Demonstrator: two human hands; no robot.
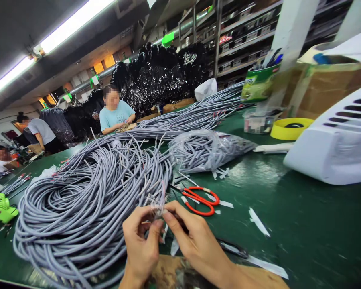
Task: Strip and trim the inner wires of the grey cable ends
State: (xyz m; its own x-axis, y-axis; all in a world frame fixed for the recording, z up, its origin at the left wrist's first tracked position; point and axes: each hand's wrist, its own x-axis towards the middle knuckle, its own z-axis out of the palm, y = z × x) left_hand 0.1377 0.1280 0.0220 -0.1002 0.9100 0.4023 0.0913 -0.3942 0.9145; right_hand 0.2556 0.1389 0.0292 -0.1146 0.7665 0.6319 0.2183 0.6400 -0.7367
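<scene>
My left hand (141,241) and my right hand (195,239) meet low in the middle of the view, fingers pinched together on the frayed wire strands (157,208) at the end of a grey cable. That cable belongs to a big heap of grey cables (87,200) spread over the green table (303,224) to the left. Red-handled scissors (200,198) lie open on the table just beyond my right hand. White scraps (258,221) of stripped material lie scattered around.
A clear bag of cut grey cables (204,150) lies behind the scissors. A white fan housing (333,140) stands at the right, with a yellow tape roll (290,127) and a cardboard box (325,86) beyond. A person in a light blue shirt (116,114) works across the table. A green gadget (0,208) sits far left.
</scene>
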